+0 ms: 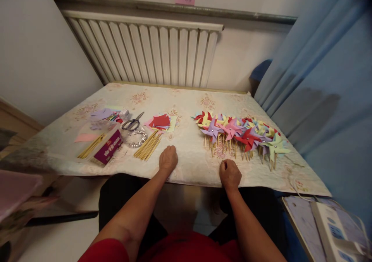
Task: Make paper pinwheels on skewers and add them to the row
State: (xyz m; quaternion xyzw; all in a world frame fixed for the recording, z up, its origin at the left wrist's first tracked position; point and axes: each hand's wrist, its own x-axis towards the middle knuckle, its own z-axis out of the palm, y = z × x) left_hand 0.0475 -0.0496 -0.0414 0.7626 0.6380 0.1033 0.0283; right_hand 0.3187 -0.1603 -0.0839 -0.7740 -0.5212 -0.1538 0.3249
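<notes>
Curled into a fist, my left hand (168, 158) rests on the flowered tablecloth, just right of a bundle of thin wooden sticks (147, 145). My right hand (230, 173), also a closed fist, lies near the table's front edge, below a crowd of paper pinwheels (231, 128) on sticks. Nothing shows in either hand. Behind the sticks is a stack of coloured paper squares (161, 121), red on top. A clear round dish of silvery pins (139, 138) sits left of the sticks, with dark-handled scissors (132, 124) behind it.
At the left are a purple-labelled box (108, 149), more sticks (90, 145) and loose coloured paper (102, 114). A radiator (151, 52) stands behind the table (190, 99). A blue curtain (319, 83) hangs at the right, above a power strip (331, 227).
</notes>
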